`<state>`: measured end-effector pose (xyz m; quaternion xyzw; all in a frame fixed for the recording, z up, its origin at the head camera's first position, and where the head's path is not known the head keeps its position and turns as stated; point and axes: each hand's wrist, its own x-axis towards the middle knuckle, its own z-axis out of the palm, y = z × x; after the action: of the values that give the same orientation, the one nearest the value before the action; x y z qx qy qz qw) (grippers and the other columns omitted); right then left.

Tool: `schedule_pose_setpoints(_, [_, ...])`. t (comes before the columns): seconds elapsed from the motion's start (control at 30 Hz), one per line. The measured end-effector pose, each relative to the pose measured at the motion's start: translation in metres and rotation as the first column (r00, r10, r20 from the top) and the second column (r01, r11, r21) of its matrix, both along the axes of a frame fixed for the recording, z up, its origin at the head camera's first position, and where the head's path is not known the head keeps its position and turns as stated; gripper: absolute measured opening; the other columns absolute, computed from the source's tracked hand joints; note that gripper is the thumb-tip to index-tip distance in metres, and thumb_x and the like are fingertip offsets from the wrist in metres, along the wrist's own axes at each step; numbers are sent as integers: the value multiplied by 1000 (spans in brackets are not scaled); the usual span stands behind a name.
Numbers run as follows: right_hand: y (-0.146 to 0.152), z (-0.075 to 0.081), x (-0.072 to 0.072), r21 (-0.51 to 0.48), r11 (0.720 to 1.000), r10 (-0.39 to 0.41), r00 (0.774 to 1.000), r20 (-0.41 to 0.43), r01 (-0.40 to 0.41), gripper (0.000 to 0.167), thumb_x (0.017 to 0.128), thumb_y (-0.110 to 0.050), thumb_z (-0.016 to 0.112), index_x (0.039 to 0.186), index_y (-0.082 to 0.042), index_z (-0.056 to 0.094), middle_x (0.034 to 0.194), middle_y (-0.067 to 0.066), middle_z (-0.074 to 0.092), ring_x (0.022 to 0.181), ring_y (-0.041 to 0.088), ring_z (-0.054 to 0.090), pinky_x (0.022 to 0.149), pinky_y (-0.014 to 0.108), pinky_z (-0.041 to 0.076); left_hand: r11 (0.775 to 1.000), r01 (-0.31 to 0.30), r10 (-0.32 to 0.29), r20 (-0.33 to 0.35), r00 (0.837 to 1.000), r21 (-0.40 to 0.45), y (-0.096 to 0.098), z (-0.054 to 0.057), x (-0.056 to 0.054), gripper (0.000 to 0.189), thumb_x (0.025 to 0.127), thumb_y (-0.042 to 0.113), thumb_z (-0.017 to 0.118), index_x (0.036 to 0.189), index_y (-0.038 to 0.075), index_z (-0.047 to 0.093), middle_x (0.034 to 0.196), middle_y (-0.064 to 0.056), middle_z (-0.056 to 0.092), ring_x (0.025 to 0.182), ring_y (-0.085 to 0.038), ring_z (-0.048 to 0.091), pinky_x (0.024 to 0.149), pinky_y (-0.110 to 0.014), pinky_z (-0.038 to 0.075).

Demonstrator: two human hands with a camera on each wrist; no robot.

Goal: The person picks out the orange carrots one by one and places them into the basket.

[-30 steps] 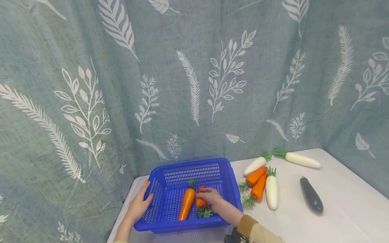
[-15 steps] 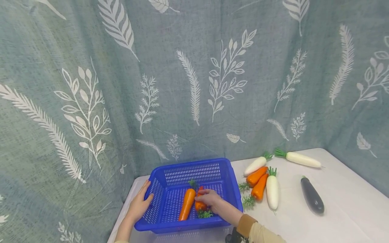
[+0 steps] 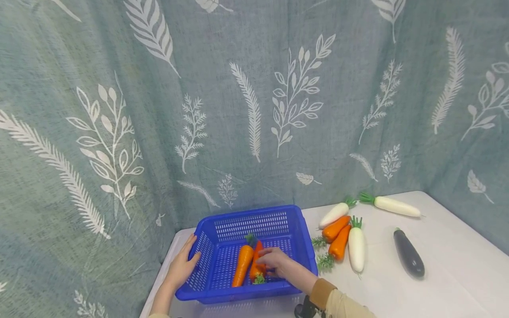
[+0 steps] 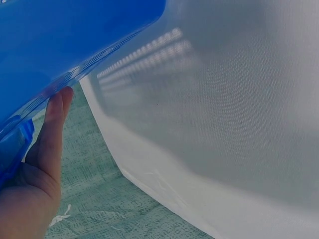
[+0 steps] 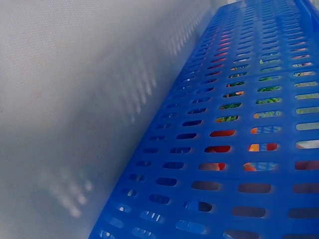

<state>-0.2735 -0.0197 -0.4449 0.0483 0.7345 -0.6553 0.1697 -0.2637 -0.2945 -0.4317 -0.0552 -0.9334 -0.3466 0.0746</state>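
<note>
My left hand (image 3: 183, 267) holds the left rim of a blue perforated basket (image 3: 254, 295). In the left wrist view, the fingers (image 4: 52, 132) lie straight against the basket's outer side, under the rim. Two orange carrots lie side by side inside: a left carrot (image 3: 243, 265) with its greens toward the back, and a right carrot (image 3: 257, 254) with its greens toward the front. My right hand (image 3: 278, 261) reaches over the front right of the basket, its loosely bent fingers overlapping the right carrot. The right wrist view is mostly filled by the basket wall (image 5: 199, 174), hiding this hand.
On the white table (image 3: 377, 296), right of the basket, two carrots (image 3: 338, 245) lie between a white radish (image 3: 334, 215) and another white radish (image 3: 355, 249). A third radish (image 3: 397, 207) lies at the back. A dark eggplant (image 3: 408, 255) sits farther right. Patterned curtains (image 3: 254, 110) hang behind.
The right carrot has shifted left and turned to lie alongside the other one. My right hand's fingers have loosened from it. The left hand stays at the rim.
</note>
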Motion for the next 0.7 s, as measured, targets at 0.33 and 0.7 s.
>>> schedule_pose_setpoints(0.33, [-1, 0, 1, 48, 998, 48, 997, 60, -51, 21, 85, 3, 63, 106, 6, 65, 82, 5, 57, 63, 14, 46, 73, 40, 54, 1000, 5, -5, -10, 1000, -6, -1, -1, -2, 55, 101, 10, 48, 148, -10, 27, 155, -29, 19, 140, -49, 21, 110, -64, 21])
schedule_pose_setpoints(0.7, [0, -1, 1, 73, 988, 134, 991, -1, -134, 23, 85, -1, 63, 106, 5, 70, 87, 4, 62, 77, 18, 54, 56, 21, 47, 1000, 8, -8, -9, 1000, -7, 0, 0, 0, 55, 100, 9, 48, 148, -11, 28, 155, -29, 19, 140, -50, 21, 110, -65, 21])
